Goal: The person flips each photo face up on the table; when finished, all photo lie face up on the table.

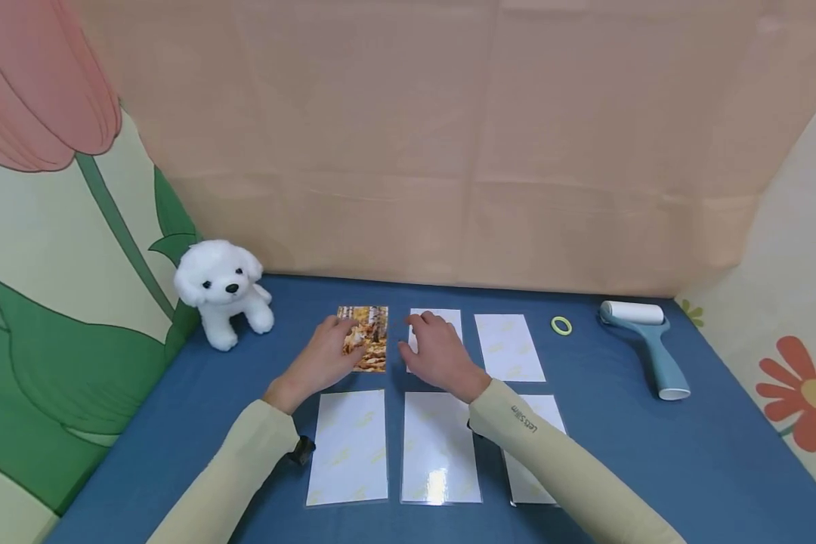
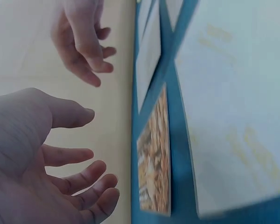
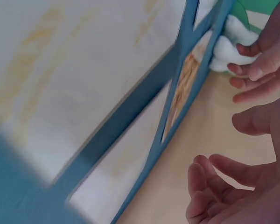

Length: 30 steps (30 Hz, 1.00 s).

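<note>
A photo card of golden autumn leaves (image 1: 374, 344) lies face up at the back left of the laid-out cards. Over its left part hovers my left hand (image 1: 323, 353), fingers relaxed and holding nothing. My right hand (image 1: 442, 355) hangs over the white card (image 1: 452, 319) beside it, also with nothing in its grasp. In the left wrist view, the fingers of the left hand (image 2: 60, 158) are spread apart above the table. The right wrist view has the right hand (image 3: 238, 186) with loosely bent fingers, clear of the cards.
More white cards stand in two rows: one at back right (image 1: 510, 347), and a front row with left (image 1: 348, 446), middle (image 1: 438, 446) and right (image 1: 527, 468) cards. A white plush dog (image 1: 224, 291) sits at left. A yellow-green ring (image 1: 561, 326) and a lint roller (image 1: 653, 347) lie at right.
</note>
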Available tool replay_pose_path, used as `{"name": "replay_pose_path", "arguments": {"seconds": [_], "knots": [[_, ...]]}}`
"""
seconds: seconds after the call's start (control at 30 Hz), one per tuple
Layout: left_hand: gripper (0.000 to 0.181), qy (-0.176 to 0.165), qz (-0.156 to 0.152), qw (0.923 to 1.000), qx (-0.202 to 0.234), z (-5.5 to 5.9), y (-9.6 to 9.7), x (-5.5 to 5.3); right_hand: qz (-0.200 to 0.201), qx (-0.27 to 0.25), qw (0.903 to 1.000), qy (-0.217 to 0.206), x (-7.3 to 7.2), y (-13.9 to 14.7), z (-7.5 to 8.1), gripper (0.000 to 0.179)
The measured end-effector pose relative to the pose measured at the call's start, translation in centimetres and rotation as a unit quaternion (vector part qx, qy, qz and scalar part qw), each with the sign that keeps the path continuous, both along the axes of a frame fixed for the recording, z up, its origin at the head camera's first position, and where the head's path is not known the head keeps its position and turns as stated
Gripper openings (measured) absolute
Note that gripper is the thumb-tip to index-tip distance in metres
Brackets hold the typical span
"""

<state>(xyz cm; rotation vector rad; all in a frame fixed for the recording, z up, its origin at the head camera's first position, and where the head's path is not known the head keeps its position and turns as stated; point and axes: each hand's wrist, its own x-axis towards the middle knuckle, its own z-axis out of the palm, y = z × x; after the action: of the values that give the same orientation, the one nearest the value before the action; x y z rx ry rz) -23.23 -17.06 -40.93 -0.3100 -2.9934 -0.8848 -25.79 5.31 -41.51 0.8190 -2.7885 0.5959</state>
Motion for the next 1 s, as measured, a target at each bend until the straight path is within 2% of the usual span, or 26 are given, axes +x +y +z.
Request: {"name": "replay_pose_path", "arguments": {"seconds": [0.17,0.3,0.43,0.67,0.8,1.0], "knots": [[0.054,0.006,-0.01,0.9999,0.001,-0.1,1.3,-0.1,-0.022,-0.025,0.9994,-0.013,0.6,2.4,0.4,0.037],[0.053,0.008,-0.025,0.9997,0.003,-0.3,2.2,-0.3,-0.037,-0.03,0.9988,0.009,0.9,4.1,0.3,0.034],[0.053,0.005,-0.037,0.9993,0.005,-0.3,3.2,-0.4,-0.048,-0.024,0.9984,0.02,1.3,5.7,-0.2,0.033],[0.05,-0.001,-0.052,0.9986,-0.008,-0.7,5.1,-0.8,-0.066,0.005,0.9977,0.014,1.5,8.1,-1.3,0.033],[0.051,-0.006,-0.045,0.9984,-0.034,-1.3,6.2,-1.1,-0.064,0.01,0.9978,0.014,1.6,9.2,-1.5,0.033],[0.055,-0.013,-0.018,0.9968,-0.076,-2.1,7.7,-1.4,-0.051,0.028,0.9982,0.012,1.4,9.8,-2.1,0.032]]}}
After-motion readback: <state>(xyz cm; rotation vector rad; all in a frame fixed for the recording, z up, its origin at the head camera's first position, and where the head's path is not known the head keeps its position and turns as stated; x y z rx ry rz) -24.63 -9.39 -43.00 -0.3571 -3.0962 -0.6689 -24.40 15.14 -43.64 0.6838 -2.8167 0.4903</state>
